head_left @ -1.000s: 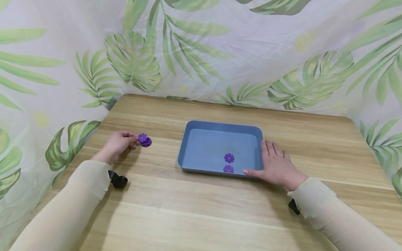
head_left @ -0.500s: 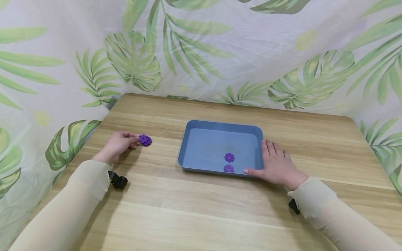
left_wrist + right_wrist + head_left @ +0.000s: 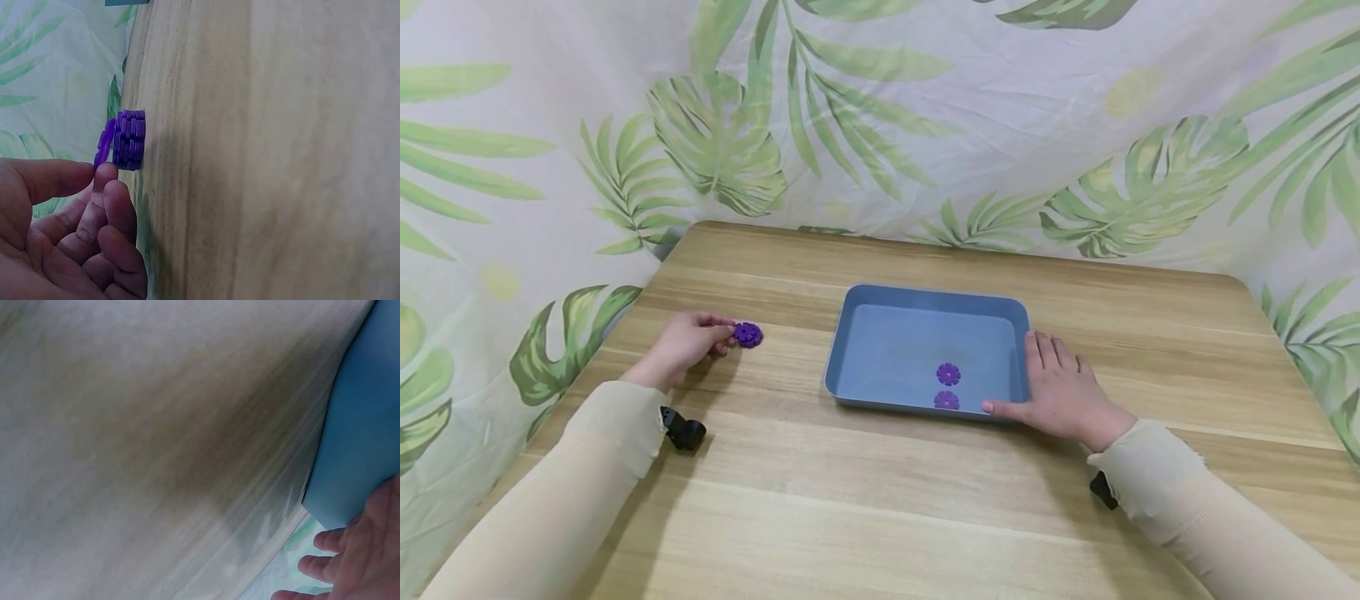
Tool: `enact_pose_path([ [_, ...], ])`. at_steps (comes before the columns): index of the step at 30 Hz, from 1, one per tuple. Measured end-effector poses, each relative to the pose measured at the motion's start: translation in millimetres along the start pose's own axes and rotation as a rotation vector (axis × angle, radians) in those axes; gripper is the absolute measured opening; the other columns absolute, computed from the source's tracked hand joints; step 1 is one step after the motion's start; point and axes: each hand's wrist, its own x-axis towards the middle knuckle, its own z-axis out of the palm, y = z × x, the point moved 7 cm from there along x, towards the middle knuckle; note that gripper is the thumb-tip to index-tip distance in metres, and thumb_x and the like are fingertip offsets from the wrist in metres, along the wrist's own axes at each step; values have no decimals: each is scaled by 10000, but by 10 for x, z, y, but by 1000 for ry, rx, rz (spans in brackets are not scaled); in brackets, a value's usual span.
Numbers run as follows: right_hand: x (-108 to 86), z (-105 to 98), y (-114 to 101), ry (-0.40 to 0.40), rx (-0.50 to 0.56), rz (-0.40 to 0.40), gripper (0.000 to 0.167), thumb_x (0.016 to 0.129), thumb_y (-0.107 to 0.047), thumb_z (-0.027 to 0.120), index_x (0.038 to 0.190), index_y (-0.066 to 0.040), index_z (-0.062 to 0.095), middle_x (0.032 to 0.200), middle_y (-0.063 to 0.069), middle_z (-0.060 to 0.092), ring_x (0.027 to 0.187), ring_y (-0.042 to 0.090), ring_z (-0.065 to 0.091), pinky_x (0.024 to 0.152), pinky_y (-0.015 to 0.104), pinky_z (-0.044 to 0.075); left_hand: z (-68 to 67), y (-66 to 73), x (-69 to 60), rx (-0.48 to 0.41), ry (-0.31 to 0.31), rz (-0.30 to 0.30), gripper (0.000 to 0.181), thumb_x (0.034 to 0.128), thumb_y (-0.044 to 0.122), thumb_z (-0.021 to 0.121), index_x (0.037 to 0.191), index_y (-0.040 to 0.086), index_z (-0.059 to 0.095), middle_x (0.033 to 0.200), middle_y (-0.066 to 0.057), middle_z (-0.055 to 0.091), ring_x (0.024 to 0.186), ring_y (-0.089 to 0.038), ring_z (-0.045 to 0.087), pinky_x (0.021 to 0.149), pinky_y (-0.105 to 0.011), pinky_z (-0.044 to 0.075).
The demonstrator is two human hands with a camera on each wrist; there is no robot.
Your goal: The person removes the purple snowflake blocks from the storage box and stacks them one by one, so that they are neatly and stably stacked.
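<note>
My left hand (image 3: pixel 692 340) pinches a purple notched plastic disc (image 3: pixel 105 141) between thumb and index finger. The disc is tilted beside the top of a short stack of similar purple discs (image 3: pixel 130 140) standing on the table; whether they touch is unclear. In the head view, held disc and stack overlap. My right hand (image 3: pixel 1063 387) rests against the right end of a shallow blue tray (image 3: pixel 925 293), fingers straight along its outside, thumb at the front rim. Inside the tray lies a purple disc (image 3: pixel 948 374), with a lighter one (image 3: pixel 947 401) partly hidden by the front rim.
The wooden table (image 3: pixel 820 500) has its far edge against a leaf-patterned cloth (image 3: pixel 880 125). Black wrist cameras hang below the left sleeve (image 3: pixel 610 425) and right sleeve (image 3: pixel 1165 475). Bare wood lies between the stack and the tray.
The disc in my left hand has shifted slightly right and down, now lining up more closely with the stack. My right hand and the tray stay put.
</note>
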Motion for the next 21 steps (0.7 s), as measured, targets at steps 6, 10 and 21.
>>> enact_pose_path([
  [6, 10, 12, 13, -11, -7, 4, 1306, 855, -839, 541, 1573, 152, 83, 1640, 357, 112, 1497, 547, 120, 1130, 754, 130, 5, 32, -29, 21, 7, 6, 390, 1097, 129, 476, 1355, -160, 514, 928, -25, 670, 766, -61, 595, 629, -225, 501],
  [10, 14, 11, 18, -8, -9, 5, 1305, 854, -836, 546, 1572, 152, 86, 1638, 359, 119, 1496, 546, 125, 1131, 752, 133, 11, 34, -37, 37, 12, 4, 380, 1096, 104, 452, 1361, -160, 516, 963, -54, 671, 779, -68, 597, 648, -231, 504],
  [21, 10, 3, 11, -4, -15, 5, 1297, 857, -831, 548, 1571, 154, 97, 1634, 361, 131, 1494, 547, 138, 1131, 750, 137, 37, 2, -52, 81, -4, 25, 339, 1067, 44, 459, 1325, -169, 517, 1051, -167, 674, 817, -104, 600, 695, -225, 529],
])
